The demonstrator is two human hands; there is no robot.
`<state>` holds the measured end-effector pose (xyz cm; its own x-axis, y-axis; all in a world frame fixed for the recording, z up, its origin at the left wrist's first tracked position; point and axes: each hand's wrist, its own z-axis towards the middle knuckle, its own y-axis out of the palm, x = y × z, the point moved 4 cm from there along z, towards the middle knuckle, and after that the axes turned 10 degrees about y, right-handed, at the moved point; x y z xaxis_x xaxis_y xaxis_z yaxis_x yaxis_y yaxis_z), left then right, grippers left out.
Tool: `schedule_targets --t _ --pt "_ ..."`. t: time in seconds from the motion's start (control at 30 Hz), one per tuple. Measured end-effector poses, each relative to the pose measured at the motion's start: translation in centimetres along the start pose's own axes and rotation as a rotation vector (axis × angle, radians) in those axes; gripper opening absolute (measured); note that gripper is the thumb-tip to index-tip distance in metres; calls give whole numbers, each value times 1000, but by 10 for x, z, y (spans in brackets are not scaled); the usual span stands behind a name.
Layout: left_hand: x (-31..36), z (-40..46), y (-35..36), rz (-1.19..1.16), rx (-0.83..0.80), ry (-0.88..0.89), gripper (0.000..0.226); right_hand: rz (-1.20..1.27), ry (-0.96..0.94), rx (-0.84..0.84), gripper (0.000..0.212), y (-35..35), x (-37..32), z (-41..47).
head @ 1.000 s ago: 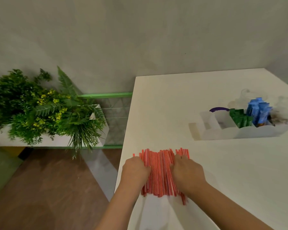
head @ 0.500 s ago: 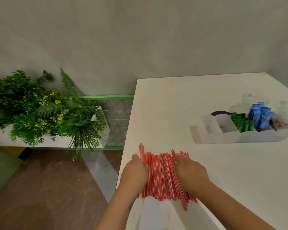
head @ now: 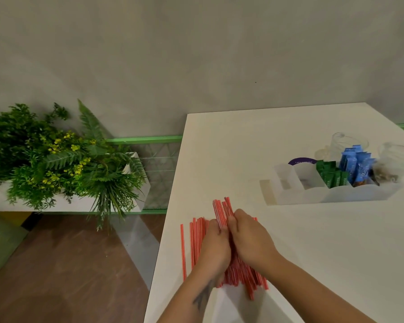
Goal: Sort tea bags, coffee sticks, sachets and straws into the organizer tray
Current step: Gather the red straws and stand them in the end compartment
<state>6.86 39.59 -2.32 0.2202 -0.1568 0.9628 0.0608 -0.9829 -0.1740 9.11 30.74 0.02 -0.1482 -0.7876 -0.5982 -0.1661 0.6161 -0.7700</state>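
Red-and-white striped straws lie on the white table near its left edge. My left hand and my right hand press together around a bundle of them, whose tips stick up past my fingers. Several loose straws lie to the left of my hands. The translucent white organizer tray stands to the right. It holds green sachets, blue sticks and brown packets. Its two left compartments look empty.
Two clear plastic cups and a purple lid stand behind the tray. A white planter with green plants stands on the left beyond the table edge, over a brown floor. A grey wall rises behind.
My hands have come together from the sides of the spread straws and gathered most of them into a bundle. Several straws were left lying on the left.
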Motion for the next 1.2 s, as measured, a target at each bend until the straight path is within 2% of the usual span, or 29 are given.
schedule_targets --t 0.2,0.33,0.43,0.6,0.7,0.77,0.87,1.0,1.1,1.2 --pt "-5 -2 20 -231 -36 -82 21 -241 -24 172 27 -13 3 -6" --pt "-1 -1 27 -269 -35 -69 23 -256 39 157 30 -17 10 -4" --pt "-3 0 34 -201 -2 -39 17 -169 83 112 27 -18 15 -2" --pt "5 -3 39 7 -51 62 13 26 123 2 22 -24 22 1" --pt "22 -9 38 65 -84 157 12 316 134 -73 14 -40 25 2" --pt "32 -13 42 90 -124 264 12 491 94 -77 34 -57 22 0" --pt "42 -15 55 67 -215 345 15 419 -53 50 60 -80 19 -2" --pt "56 -8 69 39 -336 454 26 319 -140 185 61 -100 21 -7" --pt "66 -5 74 46 -370 529 25 300 -185 262 68 -110 26 -11" --pt "68 -1 85 -84 -386 489 35 253 -190 253 52 -116 29 -15"
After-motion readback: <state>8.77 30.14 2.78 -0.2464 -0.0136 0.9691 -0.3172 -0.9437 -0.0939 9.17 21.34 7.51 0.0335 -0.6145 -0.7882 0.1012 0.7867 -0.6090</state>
